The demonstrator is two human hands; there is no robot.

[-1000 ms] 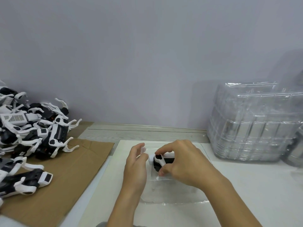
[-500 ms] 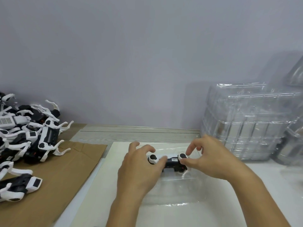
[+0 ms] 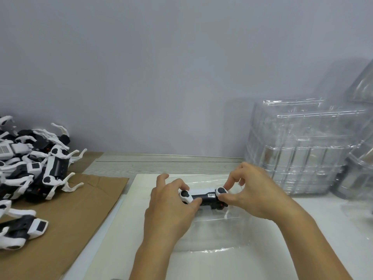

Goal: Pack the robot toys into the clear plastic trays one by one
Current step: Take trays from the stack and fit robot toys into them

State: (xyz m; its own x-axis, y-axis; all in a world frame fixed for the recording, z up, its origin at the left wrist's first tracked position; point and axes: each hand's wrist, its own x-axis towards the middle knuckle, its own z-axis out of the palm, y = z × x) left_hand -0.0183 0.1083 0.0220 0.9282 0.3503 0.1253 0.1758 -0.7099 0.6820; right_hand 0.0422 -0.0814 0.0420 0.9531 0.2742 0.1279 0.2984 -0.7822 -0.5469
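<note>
Black-and-white plastic: one robot toy [image 3: 203,197] lies crosswise between both hands, held just over a clear plastic tray [image 3: 212,235] on the white board [image 3: 121,229] at the bench's near middle. Whether the toy touches the tray cannot be told.

Left hand [image 3: 171,209]: thumb and forefinger curled, pinching the toy's left end at a white rounded joint with a black disc. Other fingers lifted, loosely spread.

Right hand [image 3: 252,193]: thumb and forefinger pinch the right end at a matching white joint. Remaining fingers arched above it.

Toy body is dark along the middle, white at both ends. A small white label sits on the dark part near the right joint; its print is too small to read.

Tray: transparent, glossy, hard to outline; its near edge catches light below the wrists. It lies flat on the white board, mostly under the hands.

Outward, left: a brown cardboard sheet [image 3: 66,219] covers the bench's left side, its right edge touching or overlapping the white board. On it, toward the far left corner, a heap of robot toys [image 3: 38,168], same black and white, legs sticking out at odd angles. One loose toy [image 3: 22,231] lies apart at the near left edge, cut off by the frame.

Outward, right: a tall stack of clear trays [image 3: 302,154] stands at the far right against the grey wall [image 3: 161,67]. More clear packaging [image 3: 359,178] just beside it at the right edge, partly out of view.

Bare wood-grain bench top [image 3: 161,163] shows in a strip between white board and wall.
</note>
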